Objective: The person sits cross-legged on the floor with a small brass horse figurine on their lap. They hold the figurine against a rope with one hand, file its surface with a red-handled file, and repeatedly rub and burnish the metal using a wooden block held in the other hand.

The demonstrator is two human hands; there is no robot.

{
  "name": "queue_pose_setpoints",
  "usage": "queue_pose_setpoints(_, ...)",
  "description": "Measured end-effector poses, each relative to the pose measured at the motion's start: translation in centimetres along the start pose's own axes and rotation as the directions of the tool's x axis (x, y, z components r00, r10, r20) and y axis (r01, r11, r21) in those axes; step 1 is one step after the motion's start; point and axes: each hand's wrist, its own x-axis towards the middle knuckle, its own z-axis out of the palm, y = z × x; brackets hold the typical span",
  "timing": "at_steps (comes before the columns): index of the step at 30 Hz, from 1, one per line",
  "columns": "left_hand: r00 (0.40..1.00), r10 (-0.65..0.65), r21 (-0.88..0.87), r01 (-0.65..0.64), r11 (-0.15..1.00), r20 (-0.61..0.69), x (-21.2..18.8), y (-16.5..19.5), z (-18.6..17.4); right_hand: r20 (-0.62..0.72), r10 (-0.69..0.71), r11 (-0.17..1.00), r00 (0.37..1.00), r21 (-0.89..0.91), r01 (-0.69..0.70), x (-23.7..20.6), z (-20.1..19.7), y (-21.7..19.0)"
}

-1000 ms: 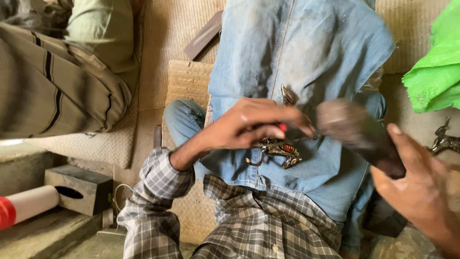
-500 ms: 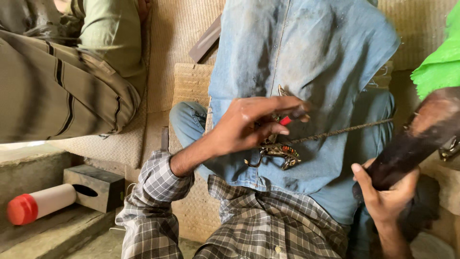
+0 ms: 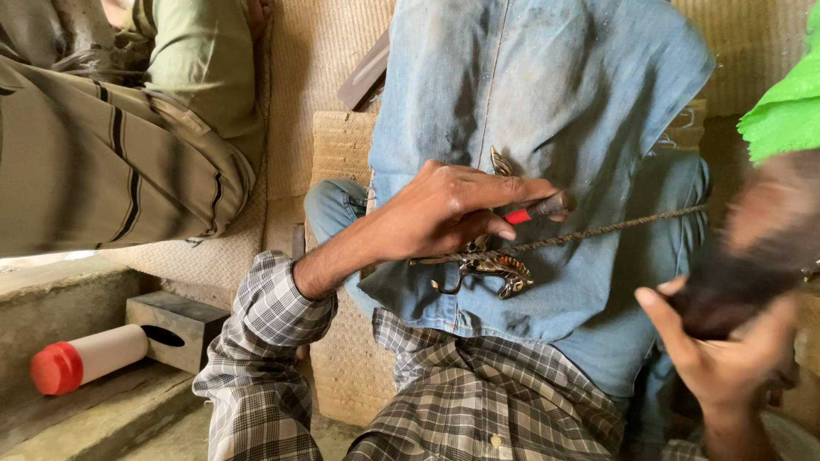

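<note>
The left hand (image 3: 444, 213) has its grip closed around a small tool with a red band (image 3: 534, 210), pressing its tip toward a small brass figurine (image 3: 483, 265) that lies on faded denim cloth (image 3: 547, 111) draped over the lap. A thin twisted rod (image 3: 615, 229) runs from the figurine to the right. The right hand (image 3: 726, 358), fingers wrapped tight, grasps a dark, motion-blurred mallet (image 3: 752, 256) at the right edge

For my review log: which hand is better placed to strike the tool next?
Probably the right hand: it grips the dark blurred wooden mallet, raised beside the lap. The left hand is occupied pinning the red-banded metal punch over the small brass ornament.
</note>
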Motion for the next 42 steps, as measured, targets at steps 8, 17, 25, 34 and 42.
queue_pose_setpoints(8,1.000,0.006,-0.093,-0.005,0.996,0.009,-0.5,-0.7,-0.2,0.105,-0.034,0.998,0.994,-0.049,0.039,2.0,-0.8,-1.8)
queue_pose_setpoints(17,0.998,0.051,-0.041,-0.053,0.998,-0.039,-1.2,-2.2,0.0,0.374,-0.206,0.835,0.904,-0.415,0.361,5.4,0.0,-4.1)
queue_pose_setpoints(25,1.000,0.030,-0.040,-0.030,0.999,0.000,-1.6,-3.6,-0.2,0.462,-0.173,0.738,0.870,-0.524,0.426,6.4,0.4,-4.1)
queue_pose_setpoints(34,0.997,0.069,-0.076,-0.071,0.995,-0.027,-1.5,-5.0,0.2,0.308,-0.104,0.911,0.946,-0.351,0.215,5.1,0.5,0.4)
queue_pose_setpoints(42,1.000,0.019,-0.033,-0.019,0.999,0.001,-1.8,-5.4,0.3,0.444,-0.163,0.758,0.881,-0.515,0.400,6.2,-0.9,-0.3)
